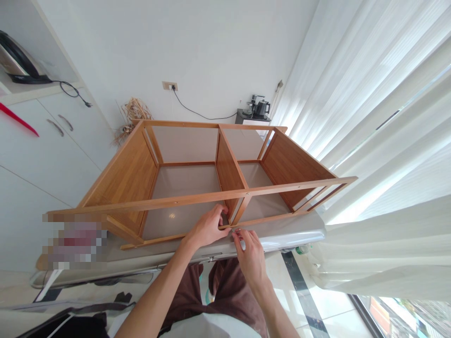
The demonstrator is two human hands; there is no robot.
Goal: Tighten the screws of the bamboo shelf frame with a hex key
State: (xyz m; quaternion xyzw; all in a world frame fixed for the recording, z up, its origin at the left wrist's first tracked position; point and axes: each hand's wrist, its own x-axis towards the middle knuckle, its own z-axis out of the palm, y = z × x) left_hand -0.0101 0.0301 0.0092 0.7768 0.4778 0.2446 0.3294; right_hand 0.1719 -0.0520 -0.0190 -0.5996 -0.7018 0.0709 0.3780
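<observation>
Bright daylight is pouring in from the right through the white curtains (380, 94), their folds washing out to near-white, and there's a small glare spot gleaming on the counter (183, 183)! Wide-angle stretch pulls at the edges, while a pixelated patch (73, 241) blots out the lower left.

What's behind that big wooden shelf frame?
Behind the wooden shelf frame: dried plants, a wall outlet, and a black kettle on a small cabinet. The cabinet's lower part is mostly covered and can't be made out.
</observation>
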